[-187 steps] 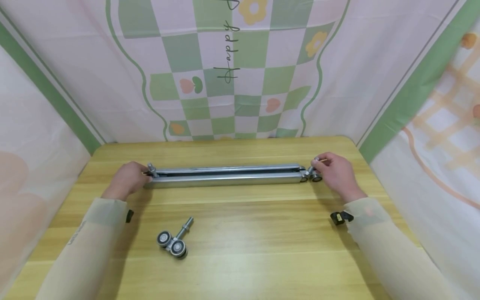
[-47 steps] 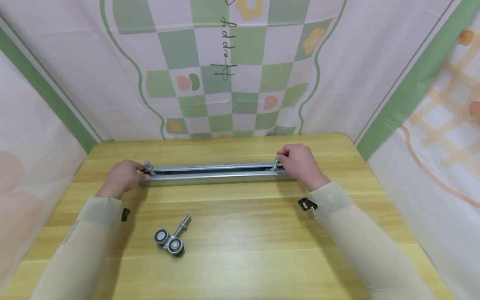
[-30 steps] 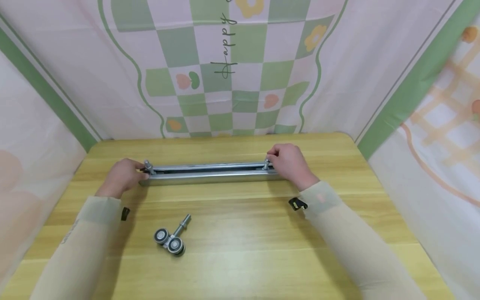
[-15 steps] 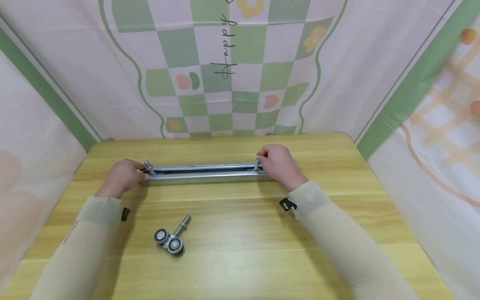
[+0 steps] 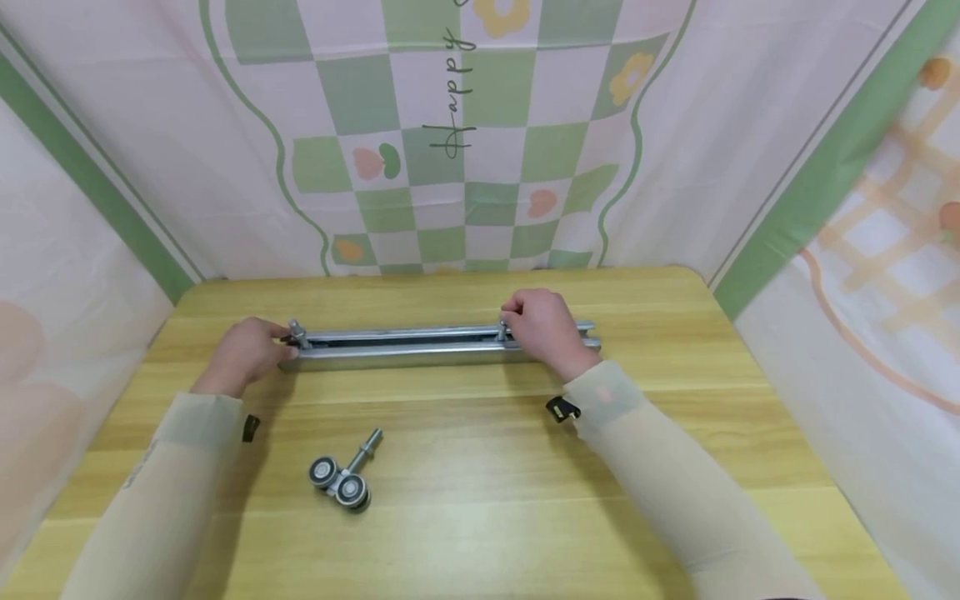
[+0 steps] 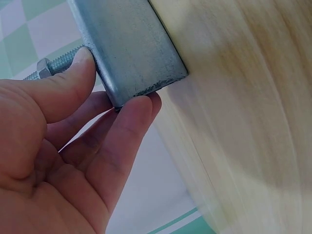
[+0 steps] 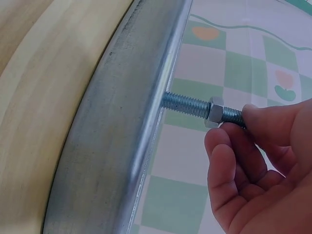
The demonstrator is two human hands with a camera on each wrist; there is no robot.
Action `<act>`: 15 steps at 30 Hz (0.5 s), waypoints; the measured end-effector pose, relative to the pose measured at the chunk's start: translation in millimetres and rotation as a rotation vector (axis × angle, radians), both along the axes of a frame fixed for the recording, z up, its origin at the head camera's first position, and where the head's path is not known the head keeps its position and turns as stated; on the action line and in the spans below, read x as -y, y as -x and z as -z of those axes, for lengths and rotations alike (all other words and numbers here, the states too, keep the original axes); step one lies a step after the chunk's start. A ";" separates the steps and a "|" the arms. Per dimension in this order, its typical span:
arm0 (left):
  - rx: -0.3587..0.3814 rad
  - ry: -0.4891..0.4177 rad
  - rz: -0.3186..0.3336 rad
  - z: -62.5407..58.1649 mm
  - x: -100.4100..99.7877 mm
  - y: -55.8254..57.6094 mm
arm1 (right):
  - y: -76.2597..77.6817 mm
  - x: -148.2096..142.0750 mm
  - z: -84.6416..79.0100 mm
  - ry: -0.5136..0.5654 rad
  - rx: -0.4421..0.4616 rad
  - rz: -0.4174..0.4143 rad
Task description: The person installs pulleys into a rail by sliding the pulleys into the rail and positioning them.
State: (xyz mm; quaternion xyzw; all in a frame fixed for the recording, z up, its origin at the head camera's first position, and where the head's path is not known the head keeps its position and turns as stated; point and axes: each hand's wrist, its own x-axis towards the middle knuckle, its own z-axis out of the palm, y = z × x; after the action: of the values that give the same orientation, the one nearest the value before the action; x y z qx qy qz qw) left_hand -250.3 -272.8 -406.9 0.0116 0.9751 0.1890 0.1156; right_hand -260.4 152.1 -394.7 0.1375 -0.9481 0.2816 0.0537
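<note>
A galvanised steel track (image 5: 405, 354) lies across the table with its slot facing up. At its left end, my left hand (image 5: 246, 354) grips the track, thumb on the top edge beside an upright threaded bolt (image 6: 61, 61) with a nut, fingertips against the cut end (image 6: 151, 87). My right hand (image 5: 546, 327) pinches the tip of a second threaded bolt (image 7: 187, 105), which rises from the slot right of the middle. This bolt belongs to a roller trolley whose wheels are hidden inside the track. A loose roller trolley (image 5: 341, 482) with black-ringed wheels and a bolt lies nearer me.
The wood-grain table (image 5: 480, 500) carries all of this. Its far edge meets a hanging cloth (image 5: 435, 200) with green and white checks, and similar cloth (image 5: 840, 333) hangs at both sides. A dark strap piece (image 5: 562, 408) shows at my right wrist.
The right trolley, earlier at the track's right mouth, has gone inside it. My right hand has slid its bolt leftwards, exposing the track's right end. My left hand keeps its place.
</note>
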 end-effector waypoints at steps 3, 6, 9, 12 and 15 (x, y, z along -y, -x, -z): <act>0.003 -0.003 -0.005 -0.2 -0.2 0.3 | -0.7 1.2 -1.0 0.001 0.005 0.002; 0.007 -0.002 -0.008 -0.4 -0.1 1.1 | -1.6 1.5 -1.5 0.005 0.009 0.006; 0.006 0.003 -0.006 -0.5 0.0 1.4 | -1.7 1.4 -0.6 0.002 0.007 0.008; 0.005 0.006 -0.005 -0.5 -0.2 1.6 | -1.7 1.4 0.3 -0.001 0.003 0.009; 0.006 0.003 -0.004 -1.5 -0.5 1.0 | -1.6 1.4 1.5 -0.005 -0.011 0.008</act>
State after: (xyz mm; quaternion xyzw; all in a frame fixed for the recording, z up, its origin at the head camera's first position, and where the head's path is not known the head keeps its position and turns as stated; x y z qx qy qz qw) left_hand -251.4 -272.2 -405.4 0.0087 0.9751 0.1877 0.1180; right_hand -258.8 150.7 -396.2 0.1353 -0.9490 0.2783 0.0596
